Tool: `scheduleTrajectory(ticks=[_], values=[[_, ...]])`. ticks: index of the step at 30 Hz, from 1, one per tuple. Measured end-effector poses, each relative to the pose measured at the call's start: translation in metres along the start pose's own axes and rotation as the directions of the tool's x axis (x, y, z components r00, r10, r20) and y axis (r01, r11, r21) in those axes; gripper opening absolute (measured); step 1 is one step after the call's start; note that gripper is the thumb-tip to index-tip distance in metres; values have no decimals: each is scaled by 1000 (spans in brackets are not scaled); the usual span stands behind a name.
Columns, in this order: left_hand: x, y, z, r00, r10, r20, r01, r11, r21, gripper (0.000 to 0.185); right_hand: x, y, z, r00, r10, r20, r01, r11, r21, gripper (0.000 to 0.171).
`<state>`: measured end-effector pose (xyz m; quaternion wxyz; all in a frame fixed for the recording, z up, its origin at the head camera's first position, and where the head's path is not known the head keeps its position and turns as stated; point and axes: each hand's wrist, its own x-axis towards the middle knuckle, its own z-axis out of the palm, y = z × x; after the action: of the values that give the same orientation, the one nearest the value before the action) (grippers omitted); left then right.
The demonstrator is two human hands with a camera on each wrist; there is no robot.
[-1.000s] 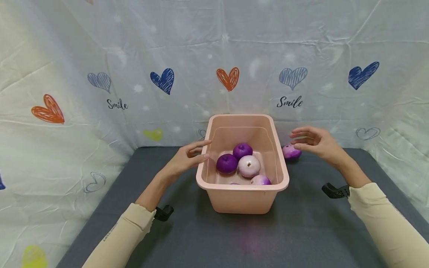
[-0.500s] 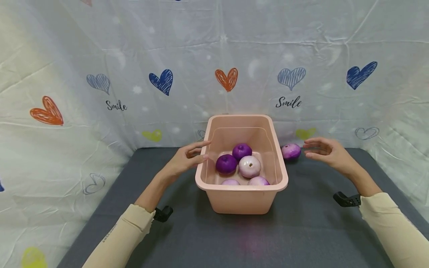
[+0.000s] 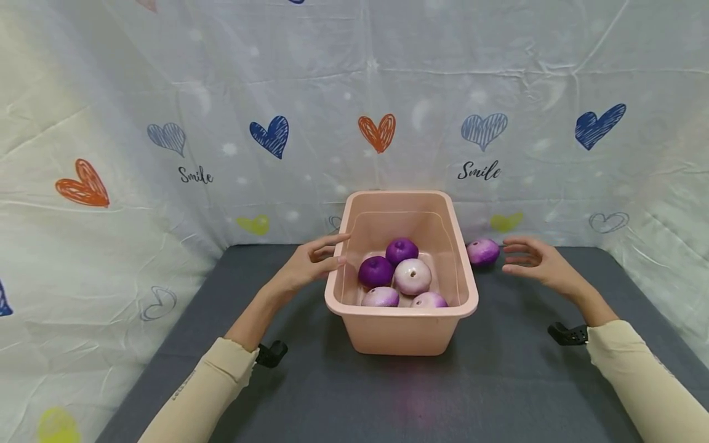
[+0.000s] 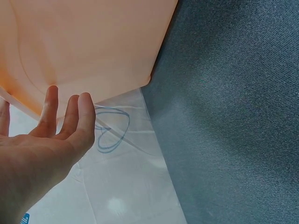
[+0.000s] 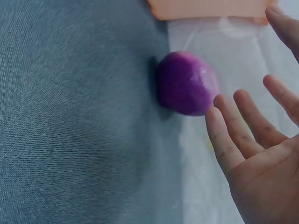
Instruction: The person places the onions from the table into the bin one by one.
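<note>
Resting spot of the loose onion: a purple, round, glossy toy onion point(image 3: 482, 251) lies on the dark grey cloth table top point(image 3: 498, 381), just beside the far right corner of the pink rectangular plastic tub point(image 3: 404, 335), against the foot of the backdrop; the right wrist view shows it point(image 5: 187, 84) where grey cloth meets white sheet.
Right hand: the right hand point(image 3: 540, 263) hovers just right of the loose onion, away from the tub, fingers point(image 5: 243, 123) straight and spread, released, grasping nothing; fingertips near the onion, contact not shown.
Left hand: the left hand point(image 3: 307, 266) is at the tub's left wall near its rim, fingers point(image 4: 79, 114) extended and relaxed, holding nothing; fingertips close against the wall, touching or not I cannot tell.
Tub contents: five toy onions inside the tub: two dark purple ones point(image 3: 375, 271) at the middle and back, one pale pink-white one point(image 3: 412, 276) right of them, two pale purple ones point(image 3: 380, 298) at the near wall.
Sleeves: cream long sleeves point(image 3: 205, 394) on both arms, a black strap point(image 3: 567, 334) at each wrist.
Backdrop: white crinkled sheet point(image 3: 138, 92) printed with hearts and the word "Smile", behind and to both sides of the tub.
</note>
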<state>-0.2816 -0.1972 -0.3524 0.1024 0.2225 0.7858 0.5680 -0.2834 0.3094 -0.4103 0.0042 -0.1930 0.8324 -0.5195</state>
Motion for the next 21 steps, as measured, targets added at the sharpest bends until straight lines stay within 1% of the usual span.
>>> scheduleTrajectory(ticks=[3, 8, 15, 21], values=[[0, -1, 0, 1000, 1, 0, -1, 1000, 1, 56, 4, 6, 2, 999, 38, 1, -38, 999, -24, 74], [1, -2, 1, 1000, 2, 5, -2, 1000, 0, 56, 12, 16, 4, 996, 86, -25, -87, 995, -44, 86], [0, 1, 0, 1000, -1, -4, 1, 1000, 11, 55, 29, 28, 10, 994, 102, -42, -105, 992, -73, 93], [-1, 1, 0, 1000, 3, 8, -3, 1000, 1, 56, 44, 38, 19, 992, 111, -57, -116, 989, -91, 96]])
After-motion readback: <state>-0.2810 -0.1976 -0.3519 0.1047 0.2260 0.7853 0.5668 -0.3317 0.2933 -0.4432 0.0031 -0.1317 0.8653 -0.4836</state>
